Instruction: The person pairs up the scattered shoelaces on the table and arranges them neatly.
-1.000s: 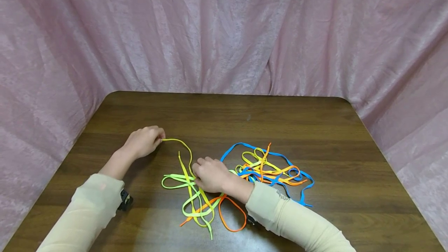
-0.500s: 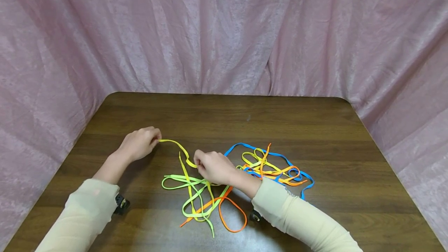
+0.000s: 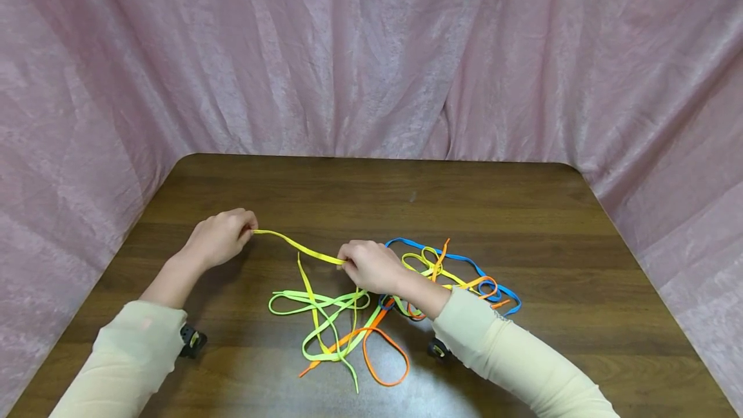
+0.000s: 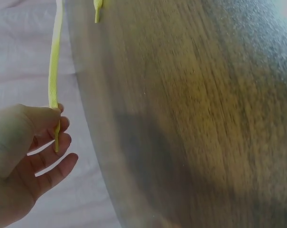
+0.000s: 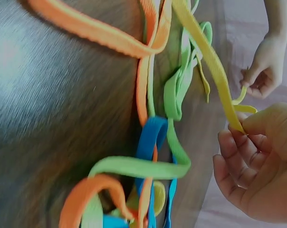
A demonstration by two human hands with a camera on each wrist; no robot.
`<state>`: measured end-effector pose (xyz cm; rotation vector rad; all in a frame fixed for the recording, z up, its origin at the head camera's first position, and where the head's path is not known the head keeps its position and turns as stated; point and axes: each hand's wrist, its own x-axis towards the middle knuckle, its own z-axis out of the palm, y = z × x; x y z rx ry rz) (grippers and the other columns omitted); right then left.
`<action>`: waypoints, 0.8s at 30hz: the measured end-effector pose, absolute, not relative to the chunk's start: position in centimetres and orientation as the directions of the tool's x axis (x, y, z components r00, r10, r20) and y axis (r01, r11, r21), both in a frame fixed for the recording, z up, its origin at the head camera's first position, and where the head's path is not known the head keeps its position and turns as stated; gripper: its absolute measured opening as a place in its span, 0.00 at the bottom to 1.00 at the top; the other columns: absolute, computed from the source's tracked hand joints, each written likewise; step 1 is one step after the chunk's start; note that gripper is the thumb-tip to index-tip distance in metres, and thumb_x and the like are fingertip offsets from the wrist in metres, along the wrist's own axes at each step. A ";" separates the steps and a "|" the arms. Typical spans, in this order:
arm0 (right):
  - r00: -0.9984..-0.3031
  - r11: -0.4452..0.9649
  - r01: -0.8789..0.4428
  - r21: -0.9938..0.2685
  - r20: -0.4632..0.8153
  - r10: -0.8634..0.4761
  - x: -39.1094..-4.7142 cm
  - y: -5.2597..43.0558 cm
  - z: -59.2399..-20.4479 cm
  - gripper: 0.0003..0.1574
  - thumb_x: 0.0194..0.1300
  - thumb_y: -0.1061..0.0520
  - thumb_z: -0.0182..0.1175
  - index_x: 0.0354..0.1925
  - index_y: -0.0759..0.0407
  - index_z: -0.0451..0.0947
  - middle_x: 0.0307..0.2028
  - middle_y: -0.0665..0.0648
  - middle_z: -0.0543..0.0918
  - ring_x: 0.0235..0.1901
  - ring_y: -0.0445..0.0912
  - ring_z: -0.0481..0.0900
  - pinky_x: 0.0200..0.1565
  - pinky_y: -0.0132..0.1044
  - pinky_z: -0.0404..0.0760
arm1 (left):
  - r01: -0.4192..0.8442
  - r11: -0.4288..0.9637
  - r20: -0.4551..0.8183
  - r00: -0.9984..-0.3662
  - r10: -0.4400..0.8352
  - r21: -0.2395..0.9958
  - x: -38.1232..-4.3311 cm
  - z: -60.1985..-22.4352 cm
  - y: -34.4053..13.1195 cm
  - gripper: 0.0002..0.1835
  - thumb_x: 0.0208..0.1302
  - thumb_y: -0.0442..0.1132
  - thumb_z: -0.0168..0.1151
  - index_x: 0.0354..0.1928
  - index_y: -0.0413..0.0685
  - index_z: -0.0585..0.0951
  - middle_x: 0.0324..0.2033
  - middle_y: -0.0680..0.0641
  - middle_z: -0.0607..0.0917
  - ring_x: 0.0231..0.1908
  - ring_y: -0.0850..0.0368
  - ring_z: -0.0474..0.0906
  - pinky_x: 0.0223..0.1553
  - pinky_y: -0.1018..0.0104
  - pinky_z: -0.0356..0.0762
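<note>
A flat yellow shoelace (image 3: 296, 245) spans between the two hands above the table. Its tip is pinched between thumb and fingers of my left hand (image 3: 223, 237), with the thin end poking out below in the left wrist view. My right hand (image 3: 371, 266) pinches the same lace further along; from there a length runs down toward the tangle. Beneath and beside the right hand lie a green shoelace (image 5: 138, 167), an orange shoelace (image 5: 100, 35) and a blue shoelace (image 5: 152, 137), looped over one another. The right hand and forearm hide part of the pile in the head view.
The brown wooden table (image 3: 493, 192) has rounded far corners. Behind it hangs a pink curtain (image 3: 371, 57). Another yellow loop (image 3: 426, 251) lies in the right part of the tangle. A small black device (image 3: 191, 340) sits at the left wrist.
My right hand has taken hold of the yellow lace and moved up and right, pulling a length of it out of the tangle. My left hand has drifted slightly left with the tip.
</note>
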<state>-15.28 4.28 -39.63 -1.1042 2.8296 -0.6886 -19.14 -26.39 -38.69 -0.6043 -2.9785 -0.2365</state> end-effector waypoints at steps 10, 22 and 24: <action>-0.762 0.656 -0.621 -0.428 0.133 -0.634 -16.2 6.6 -39.3 0.06 0.63 0.58 0.56 0.32 0.55 0.80 0.29 0.46 0.81 0.20 0.36 0.68 0.22 0.27 0.65 | 0.388 0.910 0.125 -0.920 0.372 0.148 -19.0 -38.9 -26.7 0.03 0.55 0.33 0.60 0.30 0.50 0.77 0.26 0.53 0.76 0.25 0.55 0.73 0.24 0.56 0.70; -0.780 0.691 -0.584 -0.426 0.060 -0.623 -17.2 9.5 -38.5 0.09 0.65 0.60 0.52 0.35 0.56 0.80 0.33 0.49 0.83 0.21 0.37 0.67 0.22 0.28 0.63 | 0.382 0.910 0.150 -0.921 0.360 0.160 -18.8 -38.8 -26.7 0.03 0.57 0.33 0.58 0.30 0.49 0.78 0.27 0.52 0.77 0.26 0.53 0.75 0.25 0.53 0.72; -0.782 0.695 -0.580 -0.424 0.051 -0.621 -17.2 10.0 -38.5 0.08 0.65 0.60 0.52 0.35 0.56 0.80 0.32 0.49 0.82 0.21 0.37 0.68 0.23 0.28 0.64 | 0.377 0.912 0.153 -0.923 0.354 0.162 -18.7 -38.8 -26.8 0.03 0.56 0.33 0.58 0.30 0.49 0.77 0.27 0.52 0.77 0.26 0.52 0.75 0.25 0.52 0.71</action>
